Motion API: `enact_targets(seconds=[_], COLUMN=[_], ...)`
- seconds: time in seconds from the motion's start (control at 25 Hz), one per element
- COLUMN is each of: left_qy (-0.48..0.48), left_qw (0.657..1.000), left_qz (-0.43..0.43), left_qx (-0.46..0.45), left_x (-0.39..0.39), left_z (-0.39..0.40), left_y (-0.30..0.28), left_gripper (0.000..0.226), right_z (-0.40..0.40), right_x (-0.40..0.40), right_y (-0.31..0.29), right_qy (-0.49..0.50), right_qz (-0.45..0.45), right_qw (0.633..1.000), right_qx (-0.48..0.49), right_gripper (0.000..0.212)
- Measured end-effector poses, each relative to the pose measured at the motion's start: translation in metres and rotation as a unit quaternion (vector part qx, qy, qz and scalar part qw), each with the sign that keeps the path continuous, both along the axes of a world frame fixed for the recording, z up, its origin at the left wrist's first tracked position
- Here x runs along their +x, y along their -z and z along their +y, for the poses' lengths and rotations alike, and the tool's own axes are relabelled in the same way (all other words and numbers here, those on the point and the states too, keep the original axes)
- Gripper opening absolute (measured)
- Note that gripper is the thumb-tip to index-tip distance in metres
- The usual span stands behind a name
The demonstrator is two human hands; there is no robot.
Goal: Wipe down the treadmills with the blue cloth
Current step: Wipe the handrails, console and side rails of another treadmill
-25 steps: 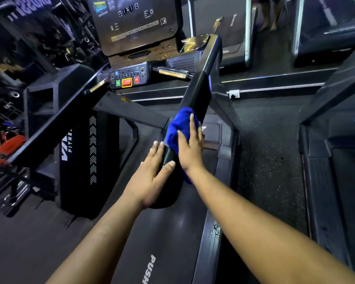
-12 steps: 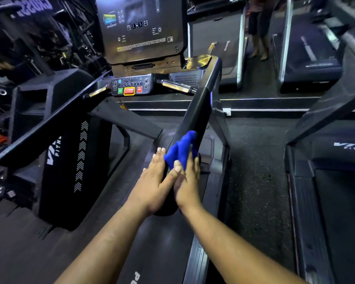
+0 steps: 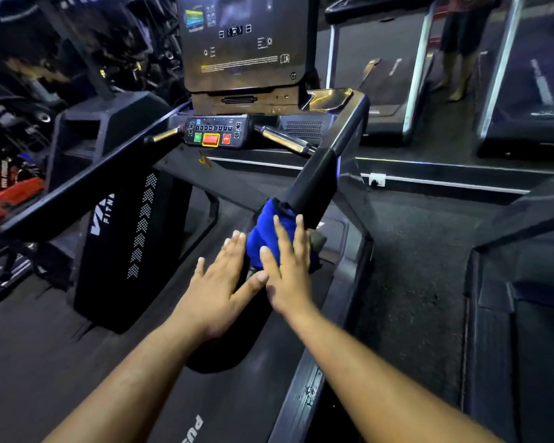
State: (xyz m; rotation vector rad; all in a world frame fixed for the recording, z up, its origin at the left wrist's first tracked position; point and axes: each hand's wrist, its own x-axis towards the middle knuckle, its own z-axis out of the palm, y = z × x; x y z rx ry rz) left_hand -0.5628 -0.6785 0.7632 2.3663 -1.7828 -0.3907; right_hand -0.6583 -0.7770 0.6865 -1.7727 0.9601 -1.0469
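A bright blue cloth (image 3: 271,233) is seen against a black handrail (image 3: 314,183). Green, red and yellow-edged orange buttons are shown on the dark control panel (image 3: 216,132). White chevron rows are printed on the black side cover (image 3: 141,225).

left upright panel (image 3: 109,215): "FITN" | belt (image 3: 192,428): "PUS"
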Motion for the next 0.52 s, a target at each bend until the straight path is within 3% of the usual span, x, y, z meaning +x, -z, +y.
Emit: enact_targets(seconds=[0.16, 0.28, 0.52], left_qy=[-0.005, 0.006, 0.012], left_qw=[1.000, 0.999, 1.000], left_qz=[-0.007, -0.005, 0.004], left_qx=[0.018, 0.034, 0.007], left_x=[0.000, -0.004, -0.007], left_z=[-0.044, -0.069, -0.074], left_y=[0.001, -0.002, 0.009], left_gripper=[0.104, 0.106, 0.116], right_z=[-0.090, -0.150, -0.077], right_x=[0.003, 0.002, -0.003], right_y=[-0.012, -0.024, 0.006], right_qy=[0.028, 0.047, -0.011], right_qz=[0.081, 0.082, 0.018], right_qw=[0.994, 0.995, 1.000], right_qx=[-0.062, 0.018, -0.015], right_gripper=[0.057, 0.055, 0.073])
